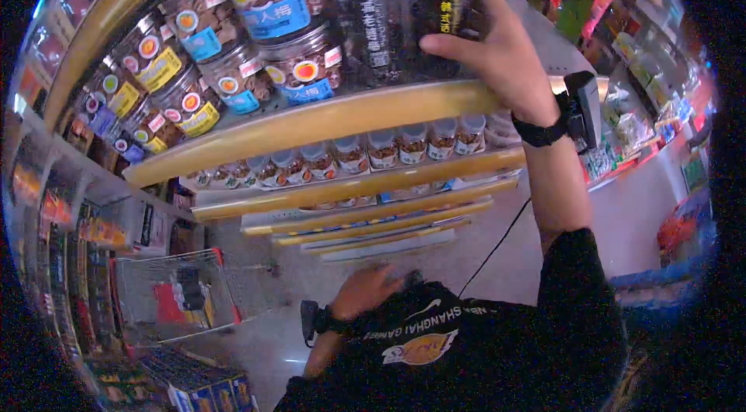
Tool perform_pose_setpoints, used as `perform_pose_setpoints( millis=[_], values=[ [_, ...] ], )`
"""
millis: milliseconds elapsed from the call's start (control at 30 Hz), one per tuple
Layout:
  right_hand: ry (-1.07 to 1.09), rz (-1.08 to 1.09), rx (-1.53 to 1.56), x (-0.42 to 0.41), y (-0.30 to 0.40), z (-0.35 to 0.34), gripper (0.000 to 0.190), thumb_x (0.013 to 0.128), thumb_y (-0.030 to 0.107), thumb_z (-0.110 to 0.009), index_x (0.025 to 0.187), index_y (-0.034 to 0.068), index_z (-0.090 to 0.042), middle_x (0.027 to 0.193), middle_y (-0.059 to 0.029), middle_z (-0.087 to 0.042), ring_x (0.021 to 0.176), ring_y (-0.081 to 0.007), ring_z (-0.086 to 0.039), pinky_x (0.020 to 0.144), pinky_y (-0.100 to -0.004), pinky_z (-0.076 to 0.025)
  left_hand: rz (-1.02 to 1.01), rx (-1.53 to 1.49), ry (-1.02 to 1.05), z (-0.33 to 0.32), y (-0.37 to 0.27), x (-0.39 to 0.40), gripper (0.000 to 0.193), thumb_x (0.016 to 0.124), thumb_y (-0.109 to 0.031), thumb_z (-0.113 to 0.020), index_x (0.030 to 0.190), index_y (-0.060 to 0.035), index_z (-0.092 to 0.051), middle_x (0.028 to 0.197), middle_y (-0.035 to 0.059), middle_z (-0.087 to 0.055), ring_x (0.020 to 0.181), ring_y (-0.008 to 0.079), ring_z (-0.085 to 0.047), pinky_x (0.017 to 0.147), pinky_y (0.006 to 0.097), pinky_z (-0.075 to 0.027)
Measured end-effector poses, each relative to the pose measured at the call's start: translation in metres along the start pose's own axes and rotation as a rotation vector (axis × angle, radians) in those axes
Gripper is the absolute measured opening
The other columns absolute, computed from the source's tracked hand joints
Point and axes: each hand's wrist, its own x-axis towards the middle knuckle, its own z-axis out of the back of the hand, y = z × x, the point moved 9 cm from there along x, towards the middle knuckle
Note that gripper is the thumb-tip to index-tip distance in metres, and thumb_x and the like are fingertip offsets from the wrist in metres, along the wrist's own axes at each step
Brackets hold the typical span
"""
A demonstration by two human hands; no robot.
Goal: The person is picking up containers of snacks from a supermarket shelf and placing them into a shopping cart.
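Note:
My right hand [507, 56] reaches up to the top shelf, thumb and fingers spread about a dark package with yellow lettering [446, 10]; its fingertips are partly hidden, so a firm grip cannot be made out. Another dark package with white lettering [371, 21] stands directly beside it. Clear plastic jars of dried snacks [303, 59] with blue or yellow labels are stacked further left on that shelf. Low in front of my black shirt is my left hand [367, 292], slightly blurred, holding nothing that shows. Both wrists carry a strapped black device.
The top shelf's yellow edge [326, 117] runs above lower shelves with lidded jars [382, 149]. A wire shopping cart [175, 295] with items inside stands on the floor at lower left, near stacked boxes [204, 388]. More packaged goods line the right side. A thin black cord [495, 249] hangs by my body.

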Motion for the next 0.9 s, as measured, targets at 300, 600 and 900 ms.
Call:
perform_pose_setpoints(
  millis=[300,600,900],
  values=[
    [-0.303,0.331,-0.497,-0.081,0.073,0.000,0.033,0.092,0.007,-0.043,0.124,0.005,-0.051,0.128,-0.0159,-0.050,0.121,-0.0246,-0.046,0.104,-0.0364,-0.037,0.087,-0.002,-0.190,-0.001,0.044,-0.060,0.041,0.086,-0.039,-0.053,0.112,-0.0077,-0.056,0.099,0.0212,-0.060,0.092,0.0390,-0.058,0.080,0.0487,-0.047],
    [0.436,-0.039,0.099,-0.186,0.051,-0.224,0.043,0.091,0.033,-0.049,0.116,-0.003,-0.053,0.106,-0.0145,-0.059,0.103,-0.0256,-0.055,0.094,-0.0378,-0.040,0.298,-0.234,-0.557,0.046,0.131,-0.241,0.038,0.085,-0.037,-0.055,0.108,-0.0065,-0.058,0.094,0.0175,-0.061,0.090,0.0348,-0.059,0.077,0.0441,-0.048],
    [1.130,-0.150,0.347,-0.298,0.120,-0.517,0.033,0.083,0.015,-0.060,0.112,0.000,-0.056,0.106,-0.0129,-0.061,0.100,-0.0232,-0.058,0.090,-0.0338,-0.043,0.749,-0.459,-0.760,0.029,0.224,-0.434,0.036,0.087,-0.034,-0.055,0.107,-0.0043,-0.059,0.094,0.0161,-0.064,0.087,0.0315,-0.061,0.076,0.0395,-0.048]
  ],
)
